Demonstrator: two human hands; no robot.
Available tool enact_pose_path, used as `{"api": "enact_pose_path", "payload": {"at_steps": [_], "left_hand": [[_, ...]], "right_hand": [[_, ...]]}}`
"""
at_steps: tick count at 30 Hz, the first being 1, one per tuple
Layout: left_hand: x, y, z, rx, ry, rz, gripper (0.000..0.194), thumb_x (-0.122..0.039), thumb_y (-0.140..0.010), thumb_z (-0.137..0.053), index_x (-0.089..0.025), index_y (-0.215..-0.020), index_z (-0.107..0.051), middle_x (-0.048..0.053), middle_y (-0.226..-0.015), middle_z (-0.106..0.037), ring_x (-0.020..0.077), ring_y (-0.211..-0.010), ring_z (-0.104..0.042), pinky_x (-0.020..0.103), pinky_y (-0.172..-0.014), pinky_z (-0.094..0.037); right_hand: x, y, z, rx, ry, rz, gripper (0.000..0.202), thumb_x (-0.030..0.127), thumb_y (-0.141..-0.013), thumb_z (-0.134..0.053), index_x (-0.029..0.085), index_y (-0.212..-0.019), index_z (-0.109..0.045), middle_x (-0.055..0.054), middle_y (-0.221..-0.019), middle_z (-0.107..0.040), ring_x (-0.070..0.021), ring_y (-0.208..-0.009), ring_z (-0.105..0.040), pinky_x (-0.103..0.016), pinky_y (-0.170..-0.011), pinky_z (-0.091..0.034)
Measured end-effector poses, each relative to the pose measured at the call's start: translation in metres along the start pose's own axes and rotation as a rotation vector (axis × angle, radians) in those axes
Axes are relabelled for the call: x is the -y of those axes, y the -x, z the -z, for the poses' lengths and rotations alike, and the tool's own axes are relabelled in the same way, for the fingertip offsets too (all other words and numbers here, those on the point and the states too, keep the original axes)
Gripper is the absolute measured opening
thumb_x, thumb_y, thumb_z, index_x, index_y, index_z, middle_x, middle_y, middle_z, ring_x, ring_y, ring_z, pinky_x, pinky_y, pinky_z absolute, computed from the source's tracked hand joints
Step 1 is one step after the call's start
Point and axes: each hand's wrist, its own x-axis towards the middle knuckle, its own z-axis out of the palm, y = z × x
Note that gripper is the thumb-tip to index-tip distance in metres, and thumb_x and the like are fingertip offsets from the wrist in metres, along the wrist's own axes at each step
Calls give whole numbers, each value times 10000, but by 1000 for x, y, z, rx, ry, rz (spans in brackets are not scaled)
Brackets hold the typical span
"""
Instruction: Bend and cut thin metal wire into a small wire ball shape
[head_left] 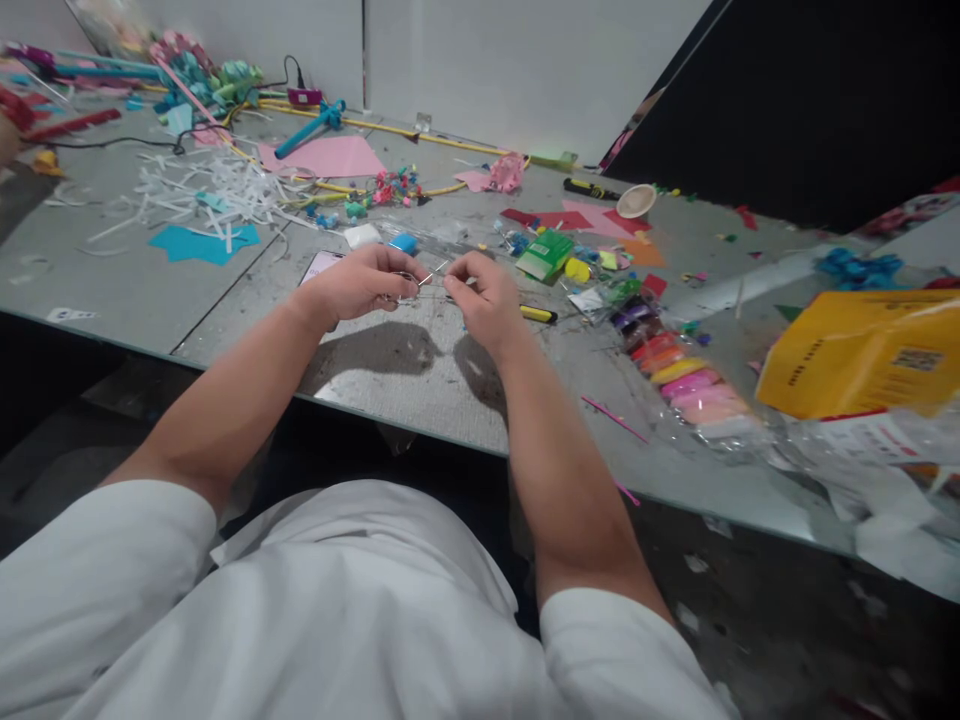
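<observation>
Above the near part of the grey table point(360, 375), my left hand point(367, 280) has its fingers closed on a thin wire point(432, 274). The wire looks looped around those fingers, and a light-coloured end sticks out toward the right. Close by on the right, my right hand point(481, 298) is pinched near that end; whatever sits between its fingertips is too small to make out. Just beyond my left hand lie a white lump point(363, 236) and a blue lump point(403, 243). A yellow cutter point(538, 314) rests beside my right hand.
White paper strips point(217, 190) and a blue paper piece point(204, 243) lie at the left. Toward the right are a green box point(545, 256), packed coloured clay point(686, 375) and a yellow package point(862, 355). Part of another person's hand point(9, 135) shows at the left edge.
</observation>
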Motion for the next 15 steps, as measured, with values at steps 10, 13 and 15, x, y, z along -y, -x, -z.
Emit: {"api": "enact_pose_path", "payload": {"at_steps": [10,13,15], "left_hand": [[3,0,3,93,65,-38,236,-134,-846,-1065,-189,-978,-876,-10,-762,-691,77,-631,-545,228,-603,-384],[1,3,4,138,64,-47,286,-188,-806,-1106,-195,-980,-879,-8,-784,-677,82,-654,-526,241,-612,-370],[0,4,4,148,67,-51,322,-226,-781,-1125,-197,-979,-873,-9,-784,-665,90,-662,-509,252,-607,-360]], "right_hand": [[12,6,4,94,-138,-13,145,350,-880,-805,297,-824,-682,29,-757,-592,-221,-803,-532,-401,-824,-495],[18,8,5,59,-179,-55,148,360,-854,-859,290,-805,-737,13,-764,-634,-225,-811,-562,-396,-788,-475],[21,8,5,37,-196,-71,132,352,-820,-875,282,-774,-773,7,-768,-646,-214,-795,-566,-392,-767,-465]]}}
